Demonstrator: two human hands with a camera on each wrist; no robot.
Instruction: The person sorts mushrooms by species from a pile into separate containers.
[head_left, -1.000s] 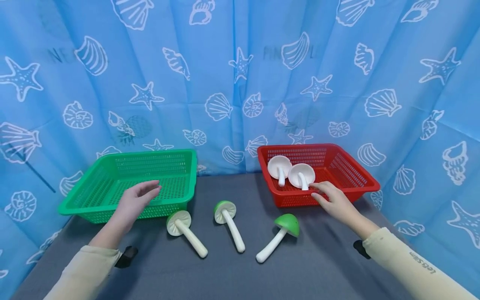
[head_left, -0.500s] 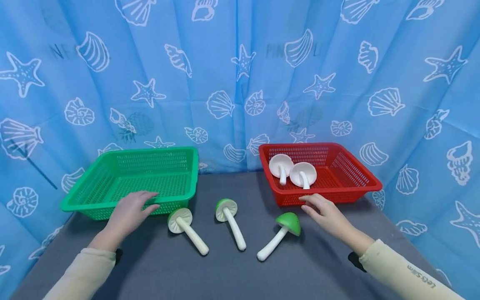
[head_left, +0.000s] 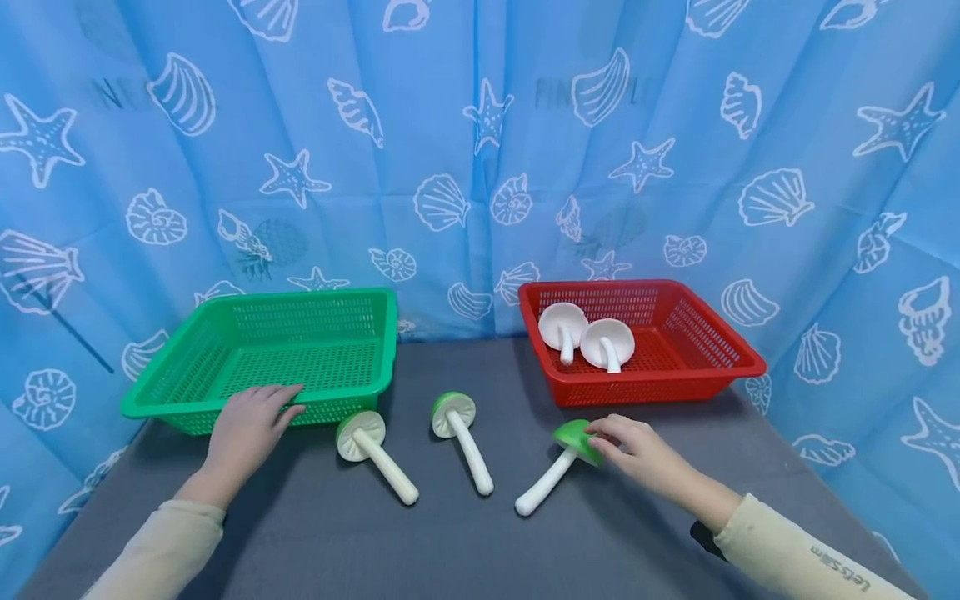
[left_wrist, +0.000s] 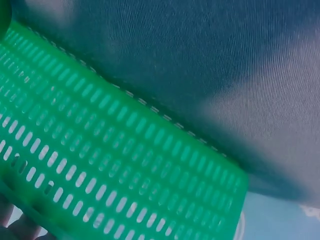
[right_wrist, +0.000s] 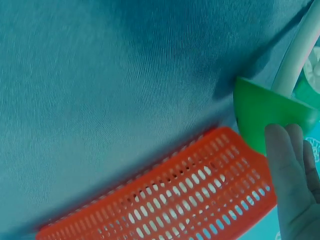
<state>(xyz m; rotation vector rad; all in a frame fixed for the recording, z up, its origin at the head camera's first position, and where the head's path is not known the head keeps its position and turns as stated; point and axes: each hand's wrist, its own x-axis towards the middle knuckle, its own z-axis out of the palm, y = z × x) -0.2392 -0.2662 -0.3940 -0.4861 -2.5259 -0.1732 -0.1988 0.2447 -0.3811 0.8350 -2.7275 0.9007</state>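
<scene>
Fingers (head_left: 600, 431) of the right hand (head_left: 637, 454) rest on the green cap of a mushroom (head_left: 558, 465) lying on the table (head_left: 465, 542), its white stem pointing away from them toward the person. They are gently bent over the cap; whether they grip it cannot be told. Just beyond those fingers stands the red basket (head_left: 738, 367) with two white mushrooms (head_left: 588, 337) inside. The left hand (head_left: 243, 429) lies flat with straight, relaxed fingers touching the near wall of the green basket (head_left: 180, 392). Between the two hands lie two more mushrooms (head_left: 420, 446) on the table, caps toward the baskets, the nearer one just beside the left fingers.
</scene>
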